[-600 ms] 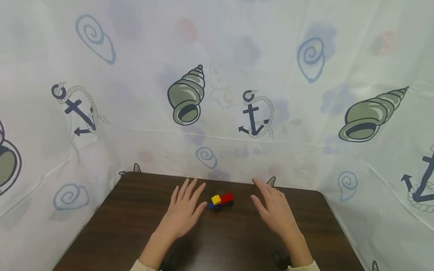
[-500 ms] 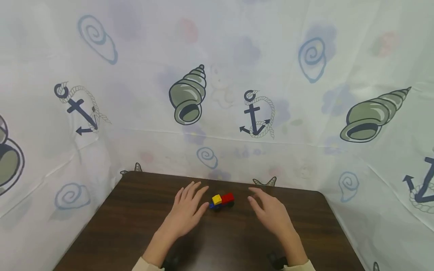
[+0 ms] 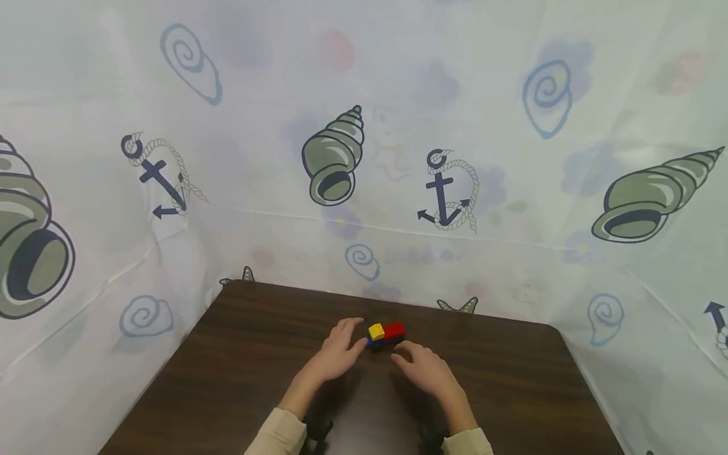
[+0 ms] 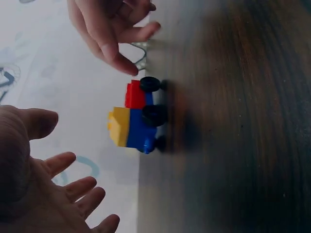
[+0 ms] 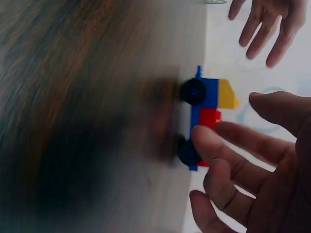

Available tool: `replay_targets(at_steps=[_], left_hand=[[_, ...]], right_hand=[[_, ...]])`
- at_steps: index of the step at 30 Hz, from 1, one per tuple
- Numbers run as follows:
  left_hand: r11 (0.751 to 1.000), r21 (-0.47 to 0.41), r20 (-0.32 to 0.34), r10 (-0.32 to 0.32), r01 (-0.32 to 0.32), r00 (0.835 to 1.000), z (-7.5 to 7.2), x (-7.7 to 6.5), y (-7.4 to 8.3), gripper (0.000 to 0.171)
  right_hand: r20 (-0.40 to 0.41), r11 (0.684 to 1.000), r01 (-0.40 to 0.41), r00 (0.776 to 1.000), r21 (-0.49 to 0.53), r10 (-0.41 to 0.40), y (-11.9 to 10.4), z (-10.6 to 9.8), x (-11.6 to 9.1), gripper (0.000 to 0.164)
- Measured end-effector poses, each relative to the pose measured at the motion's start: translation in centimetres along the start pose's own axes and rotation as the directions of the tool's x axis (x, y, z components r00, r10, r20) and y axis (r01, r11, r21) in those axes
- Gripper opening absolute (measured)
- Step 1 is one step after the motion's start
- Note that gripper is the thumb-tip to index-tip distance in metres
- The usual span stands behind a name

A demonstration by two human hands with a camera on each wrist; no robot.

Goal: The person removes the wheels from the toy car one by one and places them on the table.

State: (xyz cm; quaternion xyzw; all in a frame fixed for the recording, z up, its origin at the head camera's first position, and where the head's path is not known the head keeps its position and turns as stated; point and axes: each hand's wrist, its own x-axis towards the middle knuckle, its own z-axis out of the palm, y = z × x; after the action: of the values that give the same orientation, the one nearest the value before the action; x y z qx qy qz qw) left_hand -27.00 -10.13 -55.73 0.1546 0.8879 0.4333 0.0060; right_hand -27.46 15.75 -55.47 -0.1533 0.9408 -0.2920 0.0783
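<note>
A small toy truck (image 3: 387, 333) of building bricks stands on the table, with a yellow cab, a red brick behind it, a blue base and black wheels. My left hand (image 3: 339, 354) is beside the cab end, its fingers spread and relaxed in the left wrist view. Near the red end is my right hand (image 3: 423, 368), fingers loosely bent and holding nothing. In the right wrist view the right fingers (image 5: 209, 141) overlap part of the red brick and a wheel. The truck (image 4: 136, 121) shows its wheeled side in the left wrist view.
A dark wood-grain table (image 3: 256, 341) carries the truck. Behind it and at both sides hangs a white curtain (image 3: 398, 76) printed with shells and anchors. Cream sleeves (image 3: 281, 433) and dark wrist devices (image 3: 317, 430) are at my wrists.
Both hands have closed in on the truck, the left moving right and the right moving left and nearer me. The head view has turned slightly left. The truck stays in place.
</note>
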Motion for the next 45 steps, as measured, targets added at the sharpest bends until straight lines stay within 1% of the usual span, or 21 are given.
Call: replay_targets(at_steps=[3,8,11,14,18,23,25,30,33,36,39,41,42,43,44,45], left_hand=[[0.999,-0.016,0.038,-0.037,0.038,0.999,0.7,1.2,-1.2,0.065],[0.998,-0.033,0.036,-0.043,0.045,0.998,2.3,3.2,-2.9,0.071],[0.998,-0.026,0.053,-0.049,0.051,0.997,3.3,4.1,-3.8,0.074],[0.997,-0.022,0.080,-0.068,0.070,0.994,4.1,4.5,-4.4,0.074],[0.996,-0.024,0.080,-0.085,0.087,0.993,4.8,4.5,-4.6,0.071],[0.995,-0.028,0.077,-0.091,0.094,0.993,5.2,4.3,-4.3,0.069],[0.994,-0.047,0.075,-0.098,0.102,0.992,5.3,4.2,-4.1,0.069],[0.986,-0.100,0.103,-0.123,0.134,0.987,5.2,4.2,-3.6,0.071],[0.984,-0.111,0.109,-0.124,0.136,0.986,4.9,4.1,-3.2,0.071],[0.986,-0.106,0.099,-0.120,0.131,0.988,4.5,3.8,-2.4,0.069],[0.985,-0.127,0.080,-0.103,0.113,0.991,4.2,3.3,-1.2,0.067],[0.983,-0.155,0.073,-0.092,0.102,0.993,3.8,2.9,-0.2,0.068],[0.979,-0.186,0.063,-0.079,0.089,0.995,3.6,2.8,0.3,0.067],[0.972,-0.222,0.052,-0.066,0.076,0.996,3.3,2.7,0.8,0.067],[0.964,-0.259,0.045,-0.055,0.065,0.997,3.0,2.6,1.2,0.068],[0.953,-0.294,0.048,-0.055,0.067,0.997,2.8,2.5,1.6,0.069]], right_hand=[[0.000,0.999,-0.026,1.000,-0.022,0.026,-0.4,0.6,1.1,0.046],[-0.047,0.993,-0.104,0.994,-0.062,0.101,-1.3,1.4,2.5,0.056],[-0.046,0.986,-0.147,0.988,-0.073,0.144,-1.9,1.9,3.1,0.058],[-0.031,0.983,-0.167,0.986,-0.080,0.165,-2.4,2.2,3.5,0.058],[-0.024,0.981,-0.170,0.985,-0.092,0.169,-2.6,2.5,4.1,0.055],[-0.027,0.980,-0.174,0.985,-0.095,0.172,-2.7,2.9,4.7,0.047],[-0.045,0.978,-0.182,0.983,-0.099,0.179,-2.7,3.1,4.8,0.042],[-0.113,0.971,-0.212,0.973,-0.109,0.199,-2.5,3.9,5.2,0.029],[-0.155,0.972,-0.212,0.968,-0.097,0.196,-2.2,4.1,5.4,0.029],[-0.176,0.979,-0.190,0.969,-0.067,0.176,-1.9,4.0,5.2,0.033],[-0.171,0.989,-0.145,0.975,-0.005,0.142,-1.6,3.7,4.7,0.035],[-0.155,0.993,-0.093,0.982,0.078,0.104,-1.6,3.4,4.4,0.033],[-0.142,0.989,-0.059,0.987,0.134,0.078,-1.7,3.1,4.3,0.031],[-0.126,0.981,-0.022,0.991,0.194,0.048,-1.8,2.8,4.2,0.029],[-0.111,0.966,0.013,0.994,0.258,0.016,-2.0,2.5,4.1,0.028],[-0.097,0.943,0.043,0.995,0.329,-0.012,-2.3,2.1,4.0,0.026]])
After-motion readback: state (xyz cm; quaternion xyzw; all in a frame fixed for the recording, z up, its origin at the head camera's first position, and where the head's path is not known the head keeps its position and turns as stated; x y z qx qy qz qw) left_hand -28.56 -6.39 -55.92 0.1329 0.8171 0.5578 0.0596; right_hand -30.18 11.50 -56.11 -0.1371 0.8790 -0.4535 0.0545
